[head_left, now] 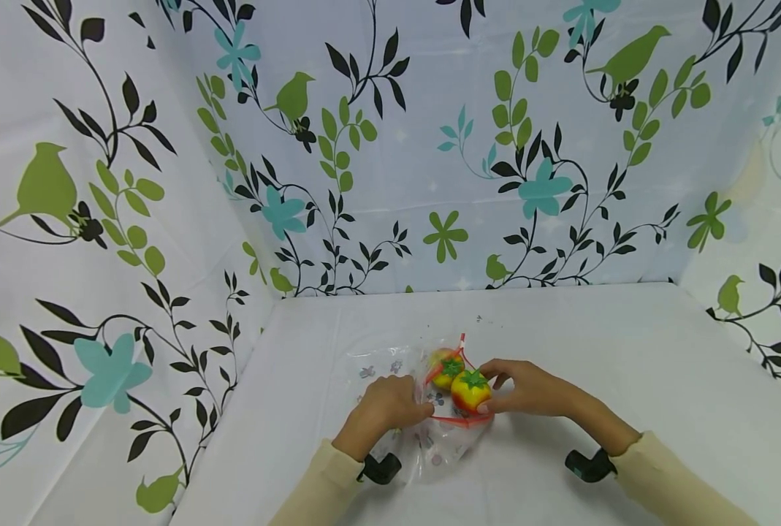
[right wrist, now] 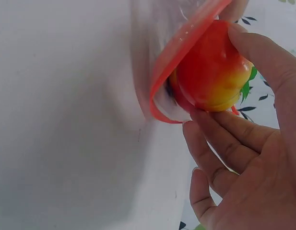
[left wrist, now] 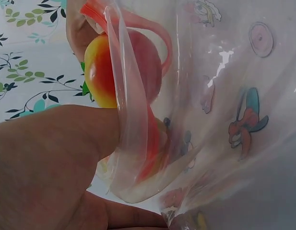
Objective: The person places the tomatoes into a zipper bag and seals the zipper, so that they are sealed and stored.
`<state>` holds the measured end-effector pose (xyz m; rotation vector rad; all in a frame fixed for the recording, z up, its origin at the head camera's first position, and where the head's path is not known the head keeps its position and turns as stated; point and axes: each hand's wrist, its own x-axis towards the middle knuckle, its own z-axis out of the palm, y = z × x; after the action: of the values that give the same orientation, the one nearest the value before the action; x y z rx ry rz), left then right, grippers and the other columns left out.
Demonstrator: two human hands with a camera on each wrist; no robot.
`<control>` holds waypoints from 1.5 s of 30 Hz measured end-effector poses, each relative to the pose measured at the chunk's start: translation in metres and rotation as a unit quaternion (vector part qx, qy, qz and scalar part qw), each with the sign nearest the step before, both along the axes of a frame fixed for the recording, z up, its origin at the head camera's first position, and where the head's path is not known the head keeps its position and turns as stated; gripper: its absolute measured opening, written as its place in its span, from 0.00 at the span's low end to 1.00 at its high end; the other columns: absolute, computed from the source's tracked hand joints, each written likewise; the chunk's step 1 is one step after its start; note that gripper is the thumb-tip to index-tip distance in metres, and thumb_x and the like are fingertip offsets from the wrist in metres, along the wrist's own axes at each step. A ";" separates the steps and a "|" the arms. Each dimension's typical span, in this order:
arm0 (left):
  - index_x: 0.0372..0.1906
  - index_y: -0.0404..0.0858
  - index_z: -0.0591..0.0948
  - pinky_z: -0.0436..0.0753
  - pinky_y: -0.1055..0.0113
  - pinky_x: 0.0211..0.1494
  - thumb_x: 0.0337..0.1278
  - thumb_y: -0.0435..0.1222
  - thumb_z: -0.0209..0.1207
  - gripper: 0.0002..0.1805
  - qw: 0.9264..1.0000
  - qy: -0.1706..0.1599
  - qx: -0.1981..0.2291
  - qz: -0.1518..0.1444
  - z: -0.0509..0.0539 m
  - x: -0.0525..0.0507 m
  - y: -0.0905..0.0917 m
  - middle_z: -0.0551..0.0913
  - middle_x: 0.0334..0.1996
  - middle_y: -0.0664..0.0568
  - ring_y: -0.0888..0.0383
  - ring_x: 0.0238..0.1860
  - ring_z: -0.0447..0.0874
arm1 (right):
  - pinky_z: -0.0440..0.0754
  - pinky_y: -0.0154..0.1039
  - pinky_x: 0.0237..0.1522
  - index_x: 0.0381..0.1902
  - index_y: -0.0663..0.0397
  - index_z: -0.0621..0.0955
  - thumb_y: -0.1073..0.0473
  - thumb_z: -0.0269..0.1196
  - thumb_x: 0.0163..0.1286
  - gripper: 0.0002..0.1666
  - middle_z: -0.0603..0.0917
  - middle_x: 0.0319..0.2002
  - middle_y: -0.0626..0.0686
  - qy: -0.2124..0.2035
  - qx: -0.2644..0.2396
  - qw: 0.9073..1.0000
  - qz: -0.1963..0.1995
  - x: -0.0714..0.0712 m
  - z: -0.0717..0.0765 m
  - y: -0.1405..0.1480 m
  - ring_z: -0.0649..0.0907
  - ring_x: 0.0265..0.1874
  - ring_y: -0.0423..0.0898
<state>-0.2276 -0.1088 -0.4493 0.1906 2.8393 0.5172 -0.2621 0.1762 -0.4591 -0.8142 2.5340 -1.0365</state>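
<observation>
A clear plastic bag (head_left: 439,454) with printed figures and a red strip along its mouth lies on the table in the head view. My left hand (head_left: 391,403) grips the bag's edge, with its thumb at the mouth. My right hand (head_left: 536,389) pinches a yellow-and-red toy fruit (head_left: 471,394) with a green leafy cap, its thumb and fingers on either side. In the right wrist view this fruit (right wrist: 212,72) sits at the red-edged opening, partly behind the rim. A second similar fruit (head_left: 441,359) is just behind it; whether it lies fully inside the bag I cannot tell.
The white-covered table (head_left: 587,329) stretches around the hands. A patterned cloth (head_left: 390,161) with leaves and birds stands behind and on both sides. Dark wrist cameras (head_left: 382,468) sit at both cuffs.
</observation>
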 end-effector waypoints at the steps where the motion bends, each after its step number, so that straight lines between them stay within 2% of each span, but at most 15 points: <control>1: 0.46 0.34 0.82 0.76 0.60 0.29 0.55 0.54 0.69 0.27 1.000 -0.001 0.000 0.001 0.000 0.000 0.000 0.79 0.28 0.47 0.49 0.29 0.78 | 0.86 0.46 0.49 0.67 0.49 0.79 0.39 0.75 0.62 0.40 0.84 0.60 0.51 -0.001 0.000 1.000 0.003 0.000 0.000 -0.002 0.80 0.54 0.50; 8: 0.47 0.35 0.82 0.81 0.59 0.31 0.53 0.54 0.70 0.28 1.000 -0.006 0.000 0.007 0.000 0.000 0.000 0.79 0.28 0.47 0.50 0.30 0.78 | 0.85 0.45 0.50 0.66 0.51 0.79 0.39 0.76 0.62 0.40 0.85 0.56 0.48 0.000 0.013 1.000 0.016 0.002 -0.002 -0.010 0.81 0.52 0.48; 14: 0.47 0.35 0.83 0.82 0.58 0.32 0.53 0.53 0.70 0.27 1.000 -0.004 -0.002 0.004 0.001 0.000 0.000 0.79 0.27 0.47 0.50 0.29 0.78 | 0.83 0.40 0.47 0.66 0.52 0.79 0.38 0.75 0.63 0.40 0.84 0.50 0.46 -0.012 0.027 0.999 0.030 0.001 -0.004 -0.015 0.80 0.49 0.46; 21: 0.46 0.35 0.83 0.83 0.58 0.33 0.53 0.53 0.70 0.27 1.000 0.003 -0.005 -0.003 0.001 0.001 0.001 0.79 0.27 0.48 0.50 0.29 0.78 | 0.81 0.39 0.45 0.65 0.57 0.79 0.38 0.73 0.64 0.40 0.83 0.47 0.47 -0.031 0.021 0.998 0.046 -0.002 -0.004 -0.019 0.79 0.46 0.47; 28: 0.41 0.36 0.81 0.76 0.60 0.29 0.54 0.54 0.69 0.25 1.000 0.002 -0.013 -0.004 0.002 0.001 0.000 0.78 0.25 0.48 0.50 0.27 0.77 | 0.82 0.36 0.39 0.65 0.54 0.80 0.42 0.75 0.63 0.38 0.83 0.48 0.48 -0.034 0.015 0.998 0.045 -0.003 -0.004 -0.026 0.79 0.41 0.46; 34: 0.36 0.38 0.79 0.72 0.62 0.26 0.55 0.54 0.67 0.22 1.000 0.002 -0.015 -0.007 0.001 0.000 0.000 0.75 0.23 0.50 0.52 0.25 0.75 | 0.84 0.34 0.42 0.65 0.55 0.77 0.50 0.78 0.60 0.38 0.82 0.50 0.50 -0.037 -0.002 0.998 0.043 0.002 -0.003 -0.032 0.81 0.43 0.48; 37: 0.35 0.39 0.79 0.71 0.61 0.26 0.55 0.54 0.67 0.22 1.000 0.005 -0.017 -0.010 0.001 -0.001 0.000 0.75 0.22 0.50 0.52 0.24 0.74 | 0.84 0.33 0.43 0.61 0.56 0.74 0.53 0.78 0.61 0.36 0.82 0.49 0.52 -0.042 -0.012 0.998 0.043 0.005 -0.002 -0.034 0.80 0.43 0.49; 42: 0.34 0.40 0.79 0.69 0.62 0.25 0.57 0.55 0.66 0.22 1.000 0.008 -0.018 -0.011 0.000 -0.002 -0.001 0.73 0.21 0.51 0.53 0.24 0.73 | 0.82 0.33 0.38 0.49 0.54 0.73 0.55 0.77 0.63 0.26 0.81 0.43 0.54 -0.049 -0.019 0.998 0.046 0.008 0.001 -0.033 0.80 0.41 0.50; 45: 0.35 0.40 0.79 0.70 0.62 0.26 0.58 0.56 0.67 0.22 1.000 0.001 -0.011 -0.006 0.000 -0.002 -0.002 0.73 0.21 0.51 0.53 0.24 0.74 | 0.82 0.34 0.38 0.48 0.52 0.75 0.54 0.77 0.64 0.23 0.82 0.41 0.54 -0.056 -0.021 0.997 0.051 0.009 0.002 -0.031 0.80 0.42 0.50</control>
<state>-0.2298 -0.1107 -0.4494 0.2050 2.8417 0.4836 -0.2531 0.1448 -0.4572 -0.8627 2.3596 -1.0750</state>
